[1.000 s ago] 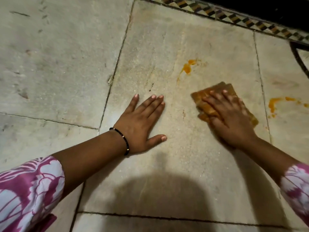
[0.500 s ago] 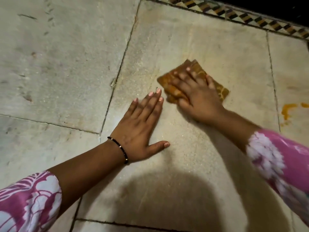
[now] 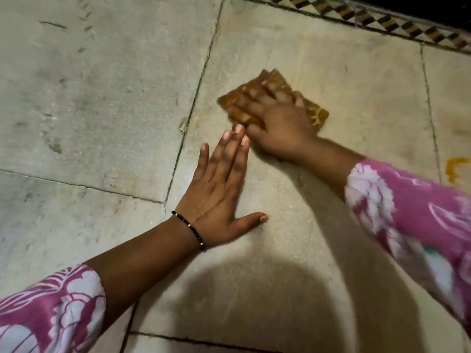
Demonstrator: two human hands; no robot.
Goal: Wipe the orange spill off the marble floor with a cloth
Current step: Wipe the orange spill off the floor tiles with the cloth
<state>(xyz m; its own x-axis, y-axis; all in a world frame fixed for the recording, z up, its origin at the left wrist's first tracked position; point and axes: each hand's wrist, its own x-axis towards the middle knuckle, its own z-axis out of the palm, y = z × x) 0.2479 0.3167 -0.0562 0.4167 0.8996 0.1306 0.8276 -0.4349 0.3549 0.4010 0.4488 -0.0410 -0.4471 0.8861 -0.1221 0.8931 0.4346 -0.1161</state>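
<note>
A folded brown cloth (image 3: 314, 113), stained orange, lies flat on the marble floor (image 3: 280, 263) at upper centre. My right hand (image 3: 277, 121) presses on it with spread fingers and covers most of it. My left hand (image 3: 219, 194) rests flat on the floor just below and left of the cloth, fingers straight, its fingertips almost touching my right hand. An orange spill (image 3: 455, 168) shows at the right edge, on the neighbouring slab. The spot that was on the middle slab is hidden under the cloth or gone; I cannot tell which.
A patterned tile border (image 3: 382, 21) runs along the top right, with darkness beyond it. Dark grout lines (image 3: 193, 98) separate the large slabs. My shadow (image 3: 254, 289) falls on the floor near the bottom centre.
My right hand has slid the cloth up and left across the middle slab, over the orange spot. The left hand has stayed planted.
</note>
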